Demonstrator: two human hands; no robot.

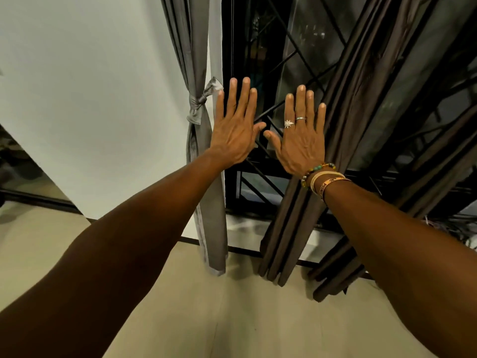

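Left hand [233, 130]: raised flat with the back to the camera, fingers straight and spread, holding nothing. Its outer edge lies just over the inner edge of the grey curtain [210, 228].
Right hand [300, 140]: the same pose, fingers apart and empty, with rings [289, 123] on two fingers and bracelets [322, 177] at the wrist. Its little-finger side sits against the folds of the brown curtain [343, 125].
Thumbs: the tips are near each other but not touching.
Contact: I cannot tell whether either palm presses on anything behind it.
Grey curtain: gathered beside the wall [103, 99], bound at hand height by a knotted tie [200, 104], and hanging down to the floor [232, 319].
Brown curtain: bunched in thick folds, slanting from upper right to the floor, with no tie to be seen on it.
Window [271, 60]: dark glass behind a metal grille [260, 156], showing in the gap between the two curtains.
Step in hand: probably the start, with both hands posed before the gap and neither curtain gripped.
Next move: likely each hand goes sideways to its nearer curtain, and the fingers must curl round the folds. Undoing the grey one calls for a pinch on the knot.
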